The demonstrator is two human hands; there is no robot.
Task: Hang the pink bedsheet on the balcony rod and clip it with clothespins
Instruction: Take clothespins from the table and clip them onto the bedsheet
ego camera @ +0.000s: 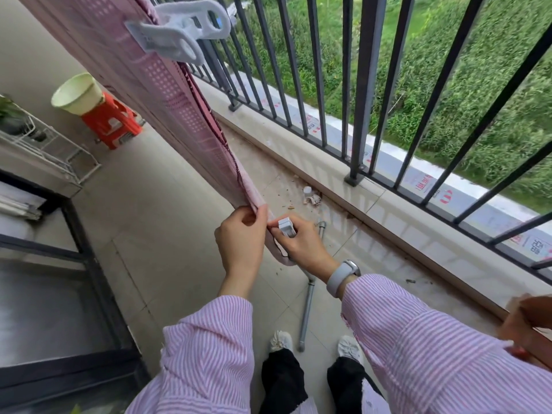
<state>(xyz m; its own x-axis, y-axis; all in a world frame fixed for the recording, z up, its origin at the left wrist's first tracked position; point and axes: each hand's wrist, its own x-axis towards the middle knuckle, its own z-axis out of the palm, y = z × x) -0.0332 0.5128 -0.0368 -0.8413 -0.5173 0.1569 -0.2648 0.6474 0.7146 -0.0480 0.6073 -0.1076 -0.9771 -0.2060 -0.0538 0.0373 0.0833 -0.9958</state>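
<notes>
Your left hand (242, 234) pinching the sheet (167, 94) edge, your right hand (301, 243) just beside it gripping a white clothespin (286, 228), another clip (179, 31) clamping the sheet well above both hands

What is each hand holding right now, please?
Left hand: pinches the pink bedsheet at its edge.
Right hand: grips a white clothespin, next to the bedsheet edge.

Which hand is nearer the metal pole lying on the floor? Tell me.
Right. The right hand, holding a white clothespin, sits just beside the metal pole in the head view; the left hand, pinching the pink bedsheet, is farther off to its left.
</notes>
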